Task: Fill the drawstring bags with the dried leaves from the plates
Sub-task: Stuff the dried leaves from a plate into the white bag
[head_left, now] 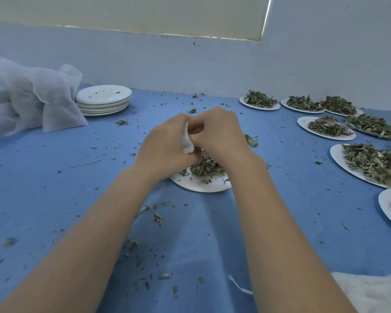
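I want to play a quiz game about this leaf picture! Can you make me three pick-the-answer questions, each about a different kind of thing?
1. Where is the stack of empty plates?
A far left
B far right
C in front

2. What colour is the table cloth?
A red
B blue
C green

3. What are the left hand and right hand doing?
A resting flat
B holding a small white bag
C lifting a plate

Answers: 1 A, it sits beside the heap of bags. 2 B, blue shows all around. 3 B, white cloth pokes out between both hands.
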A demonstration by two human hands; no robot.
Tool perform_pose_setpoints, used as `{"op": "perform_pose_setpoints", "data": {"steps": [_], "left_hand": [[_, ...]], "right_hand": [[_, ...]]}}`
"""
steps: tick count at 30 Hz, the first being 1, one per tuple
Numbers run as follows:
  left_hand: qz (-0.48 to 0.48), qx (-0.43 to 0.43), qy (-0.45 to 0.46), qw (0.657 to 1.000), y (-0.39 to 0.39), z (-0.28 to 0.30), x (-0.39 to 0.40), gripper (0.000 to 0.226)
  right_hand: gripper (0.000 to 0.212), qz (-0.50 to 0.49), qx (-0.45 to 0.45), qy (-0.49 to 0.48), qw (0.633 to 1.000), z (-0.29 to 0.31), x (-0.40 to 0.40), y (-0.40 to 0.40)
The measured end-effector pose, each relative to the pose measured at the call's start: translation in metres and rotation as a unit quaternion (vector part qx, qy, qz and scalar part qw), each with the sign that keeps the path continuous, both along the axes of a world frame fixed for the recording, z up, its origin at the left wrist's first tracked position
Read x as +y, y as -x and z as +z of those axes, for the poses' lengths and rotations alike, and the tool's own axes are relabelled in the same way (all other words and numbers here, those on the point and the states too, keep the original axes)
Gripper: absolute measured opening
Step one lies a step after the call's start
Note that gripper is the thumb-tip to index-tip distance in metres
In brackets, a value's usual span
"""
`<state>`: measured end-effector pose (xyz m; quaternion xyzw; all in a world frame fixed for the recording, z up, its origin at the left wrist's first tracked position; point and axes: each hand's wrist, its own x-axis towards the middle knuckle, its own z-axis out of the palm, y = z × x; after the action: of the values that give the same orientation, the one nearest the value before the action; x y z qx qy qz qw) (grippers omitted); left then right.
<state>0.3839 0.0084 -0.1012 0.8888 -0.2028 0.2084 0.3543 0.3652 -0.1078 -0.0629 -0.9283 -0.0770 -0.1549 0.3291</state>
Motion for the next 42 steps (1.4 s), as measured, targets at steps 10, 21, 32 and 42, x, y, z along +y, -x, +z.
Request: {"op": "perform_pose_setpoints", "data": {"steps": [10, 21, 32, 42], "left_hand": [[-0.036, 0.042, -0.031, 0.998, -0.004, 0.002, 0.018, 0.073], [0.068, 0.026, -0.090, 0.993, -0.011, 0.005, 0.047, 0.048], [0.076, 0.035, -0.081, 0.993, -0.011, 0.003, 0.046, 0.046], [0.090, 0.009, -0.172, 0.981, -0.016, -0.001, 0.053, 0.045]], "right_hand": [[0.025, 0.141, 0.091, -0.062, 0.984, -0.002, -0.019, 0.005], [0.036, -0.046, 0.106, 0.017, 0.993, -0.001, -0.032, -0.001], [0.021, -0.016, 0.170, 0.137, 0.976, -0.023, -0.012, -0.006], [0.005, 0.022, 0.105, 0.020, 0.994, 0.000, -0.031, 0.000]]}}
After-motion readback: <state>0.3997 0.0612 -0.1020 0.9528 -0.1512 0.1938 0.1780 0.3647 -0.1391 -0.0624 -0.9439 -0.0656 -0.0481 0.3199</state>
